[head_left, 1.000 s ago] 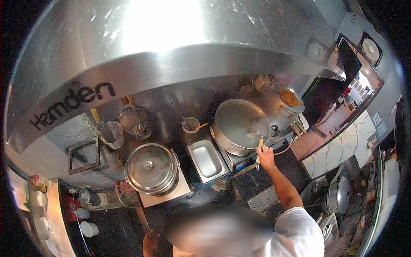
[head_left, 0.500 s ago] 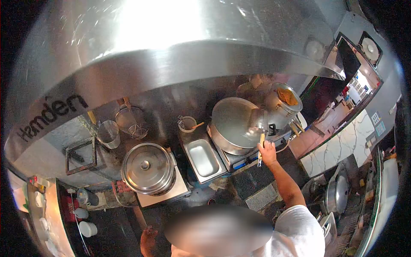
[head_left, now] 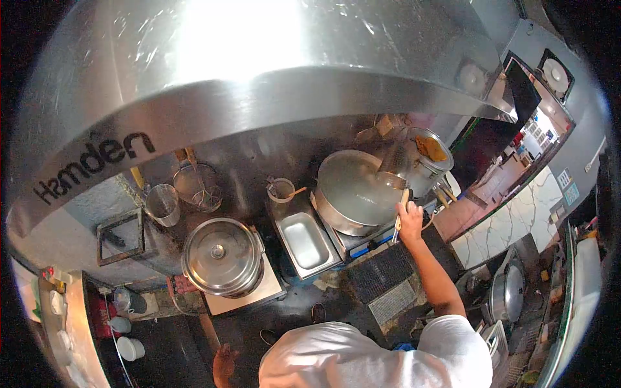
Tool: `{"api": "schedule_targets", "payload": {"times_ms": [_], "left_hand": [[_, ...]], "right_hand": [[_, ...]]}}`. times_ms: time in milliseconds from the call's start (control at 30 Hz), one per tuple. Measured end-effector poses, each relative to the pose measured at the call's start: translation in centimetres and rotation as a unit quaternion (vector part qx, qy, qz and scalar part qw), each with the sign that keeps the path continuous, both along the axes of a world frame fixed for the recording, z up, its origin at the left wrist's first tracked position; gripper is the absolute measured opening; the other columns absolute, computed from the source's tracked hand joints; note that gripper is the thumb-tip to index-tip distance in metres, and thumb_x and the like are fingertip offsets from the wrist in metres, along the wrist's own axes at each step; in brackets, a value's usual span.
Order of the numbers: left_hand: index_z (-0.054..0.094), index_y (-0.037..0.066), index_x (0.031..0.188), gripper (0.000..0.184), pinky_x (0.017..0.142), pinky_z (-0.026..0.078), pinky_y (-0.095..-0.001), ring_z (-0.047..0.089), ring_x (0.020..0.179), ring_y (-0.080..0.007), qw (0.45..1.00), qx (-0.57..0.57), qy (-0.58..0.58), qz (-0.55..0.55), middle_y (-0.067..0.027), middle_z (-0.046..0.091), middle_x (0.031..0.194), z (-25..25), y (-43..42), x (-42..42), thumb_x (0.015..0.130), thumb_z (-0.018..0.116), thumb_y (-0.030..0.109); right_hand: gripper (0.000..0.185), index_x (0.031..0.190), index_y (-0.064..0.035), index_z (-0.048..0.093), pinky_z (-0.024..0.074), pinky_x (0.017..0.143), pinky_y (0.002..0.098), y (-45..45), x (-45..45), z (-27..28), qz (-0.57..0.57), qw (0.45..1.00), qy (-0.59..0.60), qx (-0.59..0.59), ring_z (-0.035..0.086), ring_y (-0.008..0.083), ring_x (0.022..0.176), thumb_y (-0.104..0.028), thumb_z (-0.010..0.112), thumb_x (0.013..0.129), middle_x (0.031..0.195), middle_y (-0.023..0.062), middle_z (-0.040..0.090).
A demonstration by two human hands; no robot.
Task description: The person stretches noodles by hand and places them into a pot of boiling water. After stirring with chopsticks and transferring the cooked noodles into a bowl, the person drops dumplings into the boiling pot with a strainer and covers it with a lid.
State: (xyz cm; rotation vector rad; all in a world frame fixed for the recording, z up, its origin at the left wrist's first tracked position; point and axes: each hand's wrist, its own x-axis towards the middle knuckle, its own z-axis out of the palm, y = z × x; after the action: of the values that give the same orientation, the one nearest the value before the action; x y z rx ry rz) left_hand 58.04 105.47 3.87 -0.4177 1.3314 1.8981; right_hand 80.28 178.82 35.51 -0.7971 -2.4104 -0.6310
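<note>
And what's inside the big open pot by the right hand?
The big open pot holds cloudy, greyish liquid. The light-handled tool in the right hand blocks part of its right side. Anything beneath the surface can't be seen through the cloudiness.

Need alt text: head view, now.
A person's right hand grips a pale-handled metal utensil at the right side of a wide, round, silver metal pot of cloudy liquid. The left hand hangs low; a rectangular silver metal pan and lidded, round, silver metal pot stand nearby.
</note>
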Motion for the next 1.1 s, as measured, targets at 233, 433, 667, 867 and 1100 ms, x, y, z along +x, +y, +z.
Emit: {"api": "schedule_targets", "payload": {"times_ms": [233,433,667,867,1100], "left_hand": [[0.048,0.003,0.136,0.05,0.094,0.045,-0.0389,0.056,0.116,-0.0199,0.979,-0.085,-0.168,-0.084,-0.0099,0.063,0.121,5.2,1.0,-1.3,0.095,0.059,0.03],[0.053,0.006,0.129,0.041,0.076,0.052,-0.0343,0.066,0.084,-0.0254,0.998,-0.051,0.014,0.041,-0.0097,0.066,0.107,-1.7,0.6,-0.6,0.095,0.059,0.028],[0.055,0.014,0.131,0.037,0.106,0.039,-0.0394,0.052,0.12,-0.0219,0.951,-0.174,0.141,-0.214,0.0003,0.058,0.128,13.6,3.5,2.1,0.1,0.038,0.024],[0.053,0.011,0.128,0.034,0.098,0.042,-0.0449,0.052,0.115,-0.027,0.996,-0.006,-0.018,-0.087,-0.0054,0.057,0.123,4.4,0.6,2.2,0.098,0.044,0.023],[0.059,0.003,0.115,0.03,0.087,0.051,-0.0513,0.061,0.102,-0.0336,0.969,0.104,-0.172,0.141,-0.0144,0.064,0.107,-2.8,-1.2,3.6,0.092,0.06,0.023]], "right_hand": [[0.015,0.105,-0.0095,0.056,0.0442,0.083,0.0391,0.2,-1.6,4.7,0.0,0.952,0.294,-0.088,0.06,0.0322,0.086,-0.005,0.052,0.09,0.093,0.0147,0.061],[0.006,0.1,-0.0089,0.053,0.0415,0.063,0.0243,5.3,0.2,2.8,0.063,0.78,0.522,-0.338,0.049,0.008,0.072,-0.011,0.052,0.094,0.09,-0.0006,0.051],[0.01,0.097,-0.0103,0.057,0.0362,0.044,0.0242,4.9,0.6,0.3,-0.023,0.73,0.485,-0.48,0.047,0.0084,0.05,-0.019,0.057,0.092,0.065,-0.0019,0.051],[0.025,0.092,-0.0026,0.061,0.0443,0.056,0.0363,8.3,1.0,-2.3,-0.074,0.831,0.385,-0.394,0.059,0.0238,0.061,-0.028,0.06,0.092,0.07,0.0103,0.061],[0.03,0.092,0.002,0.059,0.0484,0.064,0.0438,9.8,-2.5,0.9,-0.119,0.878,0.314,-0.342,0.065,0.0345,0.067,-0.028,0.061,0.091,0.07,0.0185,0.064]]}}
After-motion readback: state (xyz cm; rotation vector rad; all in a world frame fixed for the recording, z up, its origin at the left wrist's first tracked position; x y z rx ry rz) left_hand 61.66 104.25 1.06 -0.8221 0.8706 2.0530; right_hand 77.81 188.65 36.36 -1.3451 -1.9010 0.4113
